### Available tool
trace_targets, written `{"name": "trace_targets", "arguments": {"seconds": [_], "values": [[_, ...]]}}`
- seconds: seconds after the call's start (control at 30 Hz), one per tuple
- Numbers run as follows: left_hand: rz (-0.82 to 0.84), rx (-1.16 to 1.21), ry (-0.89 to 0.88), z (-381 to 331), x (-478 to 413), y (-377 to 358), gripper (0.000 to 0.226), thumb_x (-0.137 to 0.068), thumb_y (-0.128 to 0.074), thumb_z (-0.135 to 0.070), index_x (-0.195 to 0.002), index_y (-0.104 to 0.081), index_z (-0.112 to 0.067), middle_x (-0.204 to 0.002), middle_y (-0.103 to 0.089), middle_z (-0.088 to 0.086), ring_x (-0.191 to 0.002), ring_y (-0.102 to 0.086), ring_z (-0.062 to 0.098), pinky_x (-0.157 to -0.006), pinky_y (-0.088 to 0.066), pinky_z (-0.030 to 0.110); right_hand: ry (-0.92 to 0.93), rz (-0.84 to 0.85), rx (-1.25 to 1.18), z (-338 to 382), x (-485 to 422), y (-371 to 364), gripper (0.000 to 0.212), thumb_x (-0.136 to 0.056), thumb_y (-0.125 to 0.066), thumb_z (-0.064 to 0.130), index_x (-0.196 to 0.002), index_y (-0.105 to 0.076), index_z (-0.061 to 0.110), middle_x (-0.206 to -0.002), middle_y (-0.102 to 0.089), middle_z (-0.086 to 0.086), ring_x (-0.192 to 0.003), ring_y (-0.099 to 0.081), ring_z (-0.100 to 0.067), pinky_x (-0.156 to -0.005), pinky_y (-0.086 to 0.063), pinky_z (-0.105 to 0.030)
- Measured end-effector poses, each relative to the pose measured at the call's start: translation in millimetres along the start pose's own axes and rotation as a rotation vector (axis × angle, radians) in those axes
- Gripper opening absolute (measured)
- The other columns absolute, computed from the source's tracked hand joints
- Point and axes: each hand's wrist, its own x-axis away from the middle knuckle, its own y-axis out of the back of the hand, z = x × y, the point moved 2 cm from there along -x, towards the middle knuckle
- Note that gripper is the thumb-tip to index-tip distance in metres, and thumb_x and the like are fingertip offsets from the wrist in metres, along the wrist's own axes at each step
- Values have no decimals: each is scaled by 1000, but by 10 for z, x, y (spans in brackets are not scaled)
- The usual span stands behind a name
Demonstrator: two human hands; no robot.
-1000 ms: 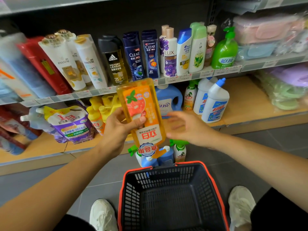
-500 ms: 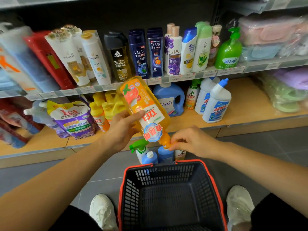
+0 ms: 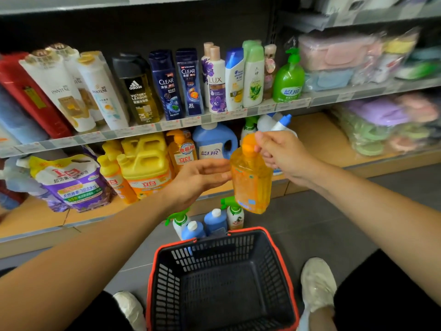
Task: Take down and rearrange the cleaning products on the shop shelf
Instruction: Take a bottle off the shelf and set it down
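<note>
Shop shelf (image 3: 214, 120) | one orange bottle (image 3: 253, 185) | right hand (image 3: 284, 156) pinches cap (image 3: 248, 145) | left hand (image 3: 198, 180) loose

Basket (image 3: 214, 249): black mesh, red rim, standing on the floor between the shoes; nothing inside.
Shoes: white, left (image 3: 130, 306) and right (image 3: 318, 283), flanking the basket.
Floor (image 3: 322, 223): grey tiles.
Wrapped boxes (image 3: 334, 56): pastel, stacked, upper right.
Wrapped plasticware (image 3: 386, 125): purple and green, lower right.
Price labels (image 3: 171, 125): along the shelf edge, blurred.
</note>
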Motion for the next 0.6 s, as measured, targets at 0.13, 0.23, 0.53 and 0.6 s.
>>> {"name": "trace_targets", "arguments": {"seconds": [0.13,0.23,0.53,0.6], "values": [[-58,-342,59,107,-294,-23,21,-90,-72,-4,-111,-73,-2,-106,-75,20,-91,-69,23,-77,-55,24,-193,-128,28,-257,-25,242,38,-102,-53,34,-72,-57,11,-49,-39,7,-43,-32,-7,-40,-25,-19],[-96,-460,107,249,-602,21,18,-91,-71,-4,-109,-72,-1,-105,-74,22,-89,-65,21,-72,-52,24,-323,-138,110,-539,-6,314,35,-99,-59,33,-72,-60,11,-53,-42,3,-45,-35,-8,-40,-27,-20],[-204,-423,59,878,-1744,-62,40,-91,-74,-14,-129,-62,-8,-120,-66,11,-111,-63,25,-97,-52,40,-570,-26,247,-1527,-148,431,27,-98,-55,9,-71,-56,11,-61,-51,-3,-56,-45,-14,-52,-40,-25],[-243,-417,78,1027,-1973,-112,65,-90,-76,-19,-147,-46,-10,-145,-53,10,-129,-55,29,-109,-46,48,-601,-19,213,-1695,-188,444,23,-100,-54,9,-78,-58,8,-67,-54,-4,-59,-48,-13,-54,-43,-25]]}}
